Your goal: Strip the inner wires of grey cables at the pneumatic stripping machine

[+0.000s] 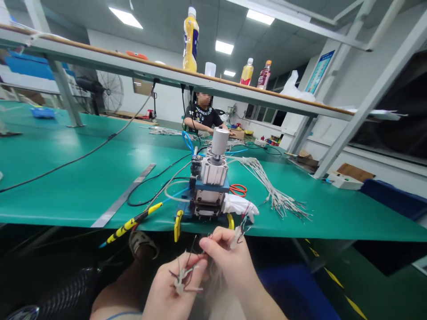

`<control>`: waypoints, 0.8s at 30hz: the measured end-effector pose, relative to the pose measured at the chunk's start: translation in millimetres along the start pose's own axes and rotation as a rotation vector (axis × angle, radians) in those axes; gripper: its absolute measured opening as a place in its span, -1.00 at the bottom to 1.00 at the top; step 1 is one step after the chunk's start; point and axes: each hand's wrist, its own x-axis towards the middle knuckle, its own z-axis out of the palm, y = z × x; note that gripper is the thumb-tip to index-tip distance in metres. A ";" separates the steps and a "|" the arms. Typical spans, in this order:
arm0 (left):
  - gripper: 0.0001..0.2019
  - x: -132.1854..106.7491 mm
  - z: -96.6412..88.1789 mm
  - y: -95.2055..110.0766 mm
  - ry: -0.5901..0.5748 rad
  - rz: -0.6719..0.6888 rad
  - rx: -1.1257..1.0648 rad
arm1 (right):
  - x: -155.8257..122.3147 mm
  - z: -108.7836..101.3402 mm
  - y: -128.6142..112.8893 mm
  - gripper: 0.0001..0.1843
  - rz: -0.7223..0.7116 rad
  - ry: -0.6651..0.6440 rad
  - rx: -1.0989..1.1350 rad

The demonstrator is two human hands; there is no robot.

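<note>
My left hand (173, 289) is closed around a bundle of thin wires (187, 271) with red, black and pale ends, held low in front of the table edge. My right hand (230, 260) pinches a few of the same wires near their tips, just above the left hand. Directly ahead on the green table (66, 186) stands a small pneumatic machine (210, 182) with a metal cylinder on top and a blue base. A white cloth or glove (240, 205) lies at its right side.
A pile of white cables (273, 191) spreads to the right of the machine, with orange-handled scissors (238, 190) beside it. A yellow-black tool (130, 224) lies at the table edge. Bottles (191, 40) stand on the overhead shelf. Another person (203, 118) sits across the table.
</note>
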 end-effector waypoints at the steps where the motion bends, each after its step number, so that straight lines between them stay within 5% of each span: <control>1: -0.68 0.8 0.2 0.1 0.003 -0.029 -0.015 | 0.2 0.3 1.5 -0.71 0.004 0.002 -0.006; 7: -0.48 5.1 2.5 -5.1 0.014 -0.141 -0.126 | -4.5 0.0 4.4 -0.79 -0.033 -0.024 0.008; 16: -0.50 -6.0 7.6 12.9 0.147 -0.259 -0.320 | -7.5 -1.1 1.8 -0.59 0.176 -0.036 0.186; 20: -0.46 -4.3 4.9 9.7 0.060 -0.229 -0.327 | -9.0 -3.5 3.5 -0.63 0.132 -0.024 0.137; 24: -0.48 -2.3 2.8 9.2 -0.106 -0.060 -0.164 | -13.8 -4.5 2.6 -0.61 0.062 -0.044 -0.046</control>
